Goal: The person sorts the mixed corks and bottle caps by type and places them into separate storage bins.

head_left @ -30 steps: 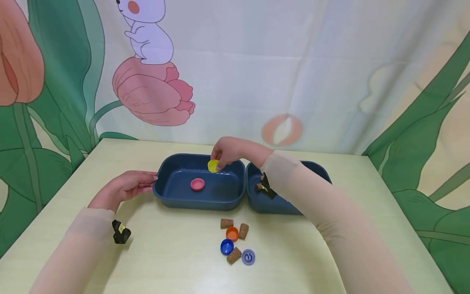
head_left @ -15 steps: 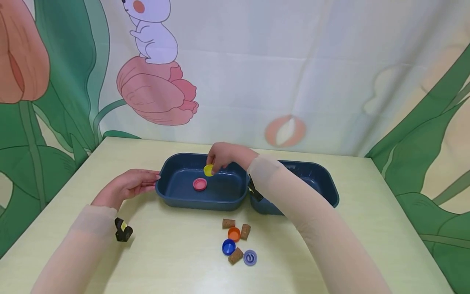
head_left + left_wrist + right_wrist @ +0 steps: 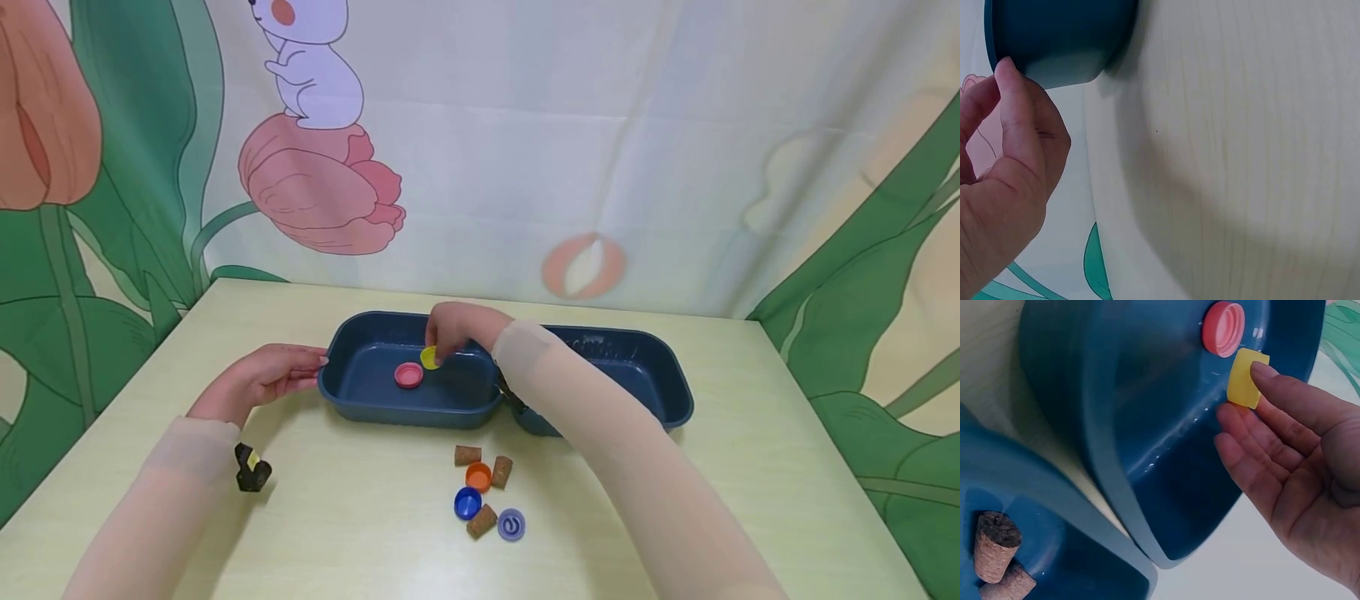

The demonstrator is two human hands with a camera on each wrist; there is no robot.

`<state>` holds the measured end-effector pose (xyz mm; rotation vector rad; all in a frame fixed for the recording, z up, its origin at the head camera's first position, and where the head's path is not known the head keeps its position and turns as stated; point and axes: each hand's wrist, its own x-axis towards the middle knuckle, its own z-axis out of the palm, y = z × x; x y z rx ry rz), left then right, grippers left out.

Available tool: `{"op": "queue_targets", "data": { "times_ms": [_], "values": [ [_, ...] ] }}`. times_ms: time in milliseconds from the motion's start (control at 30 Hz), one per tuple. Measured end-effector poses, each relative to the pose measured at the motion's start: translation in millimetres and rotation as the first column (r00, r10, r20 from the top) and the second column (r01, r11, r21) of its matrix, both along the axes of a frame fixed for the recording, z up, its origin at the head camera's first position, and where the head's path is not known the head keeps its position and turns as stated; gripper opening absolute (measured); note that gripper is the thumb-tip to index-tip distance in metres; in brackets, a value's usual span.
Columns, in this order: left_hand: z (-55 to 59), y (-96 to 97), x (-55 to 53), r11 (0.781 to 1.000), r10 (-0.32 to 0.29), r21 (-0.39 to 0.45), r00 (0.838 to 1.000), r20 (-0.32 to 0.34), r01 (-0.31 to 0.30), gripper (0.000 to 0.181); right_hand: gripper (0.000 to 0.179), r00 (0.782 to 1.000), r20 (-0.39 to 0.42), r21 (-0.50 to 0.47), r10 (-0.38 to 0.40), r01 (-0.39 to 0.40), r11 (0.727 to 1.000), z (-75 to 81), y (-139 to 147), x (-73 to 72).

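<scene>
My right hand (image 3: 452, 328) pinches a yellow bottle cap (image 3: 430, 358) between thumb and fingers, low inside the left dark blue bin (image 3: 408, 414). In the right wrist view the yellow cap (image 3: 1248, 378) is on edge, close beside a pink bottle cap (image 3: 1224, 329) that lies on the bin floor. My left hand (image 3: 277, 372) holds the left end of this bin. The left wrist view has my thumb (image 3: 1013, 78) against the bin's rim, with the other fingers partly hidden behind.
A second dark blue bin (image 3: 673, 396) stands against the right end of the first; corks (image 3: 997, 547) lie in it. On the table in front are an orange cap (image 3: 478, 477), a blue cap (image 3: 467, 503), a lilac cap (image 3: 512, 525) and several corks (image 3: 468, 455).
My right hand has moved left and down into the left bin with the yellow cap, which is now nearer the pink cap. My left hand stays at the bin's end.
</scene>
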<state>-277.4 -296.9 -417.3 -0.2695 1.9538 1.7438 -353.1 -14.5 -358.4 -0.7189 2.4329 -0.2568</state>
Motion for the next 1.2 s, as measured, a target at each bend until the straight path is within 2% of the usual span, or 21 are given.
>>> {"op": "queue_targets", "data": {
  "times_ms": [300,633,933,1200],
  "values": [
    [-1.4,-0.7,1.7,1.0,0.0,0.009,1.0,-0.011,0.0,0.061,0.029,1.0,0.019,0.082,0.012,-0.013,0.997,-7.1,-6,2.2],
    [-1.6,0.0,1.6,1.0,-0.004,0.012,1.0,-0.014,0.004,0.061,0.032,0.998,0.007,0.211,0.058,-0.058,0.976,-8.0,-18,4.4],
    [-0.9,-0.8,0.2,1.0,0.007,0.018,1.0,0.001,-0.007,0.061,0.034,0.995,0.0,0.239,0.101,-0.098,0.966,-9.0,-29,3.2],
    [-1.7,-1.3,0.6,1.0,0.002,0.021,1.0,-0.005,-0.002,0.061,0.034,0.995,0.022,0.217,0.097,-0.099,0.971,-12.5,-34,2.0]
  ]
}}
